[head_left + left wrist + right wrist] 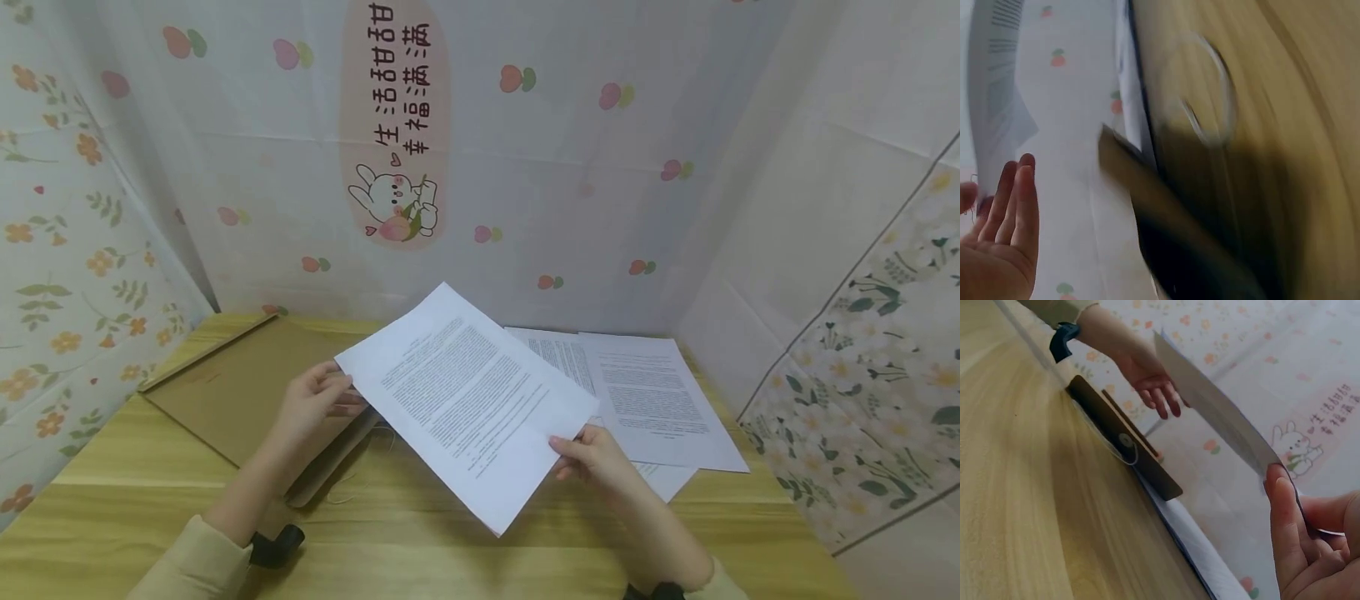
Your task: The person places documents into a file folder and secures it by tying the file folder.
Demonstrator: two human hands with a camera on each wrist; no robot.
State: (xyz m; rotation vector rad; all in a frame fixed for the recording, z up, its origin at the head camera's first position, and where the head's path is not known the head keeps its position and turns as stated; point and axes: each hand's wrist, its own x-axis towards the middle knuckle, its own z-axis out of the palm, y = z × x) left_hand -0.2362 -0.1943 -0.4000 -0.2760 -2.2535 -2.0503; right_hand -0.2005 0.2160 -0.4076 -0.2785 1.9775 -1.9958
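A white, rectangular paper printed with dense dark text point(465, 408) is held up above the table, tilted, with one corner towards the person; whether it is one sheet or several cannot be told. The left hand point(322, 396) holds its left corner between thumb and fingers, the fingers fairly straight behind it. The right hand point(592, 458) pinches the near right edge, thumb on the printed face and fingers curled beneath. Beyond the right hand, overlapping white printed sheets point(652, 400) lie on the table. Under and beside the left forearm lies a flat brown paper envelope point(247, 392), its near flap raised, with a round button point(1125, 440) and a thin white string point(341, 500) trailing onto the yellowish wood-grained table point(405, 567). Beige sleeves point(197, 558) and black wrist bands point(277, 546) show. Behind hangs a white curtain point(570, 208) printed with small fruits, a rabbit and Chinese characters.
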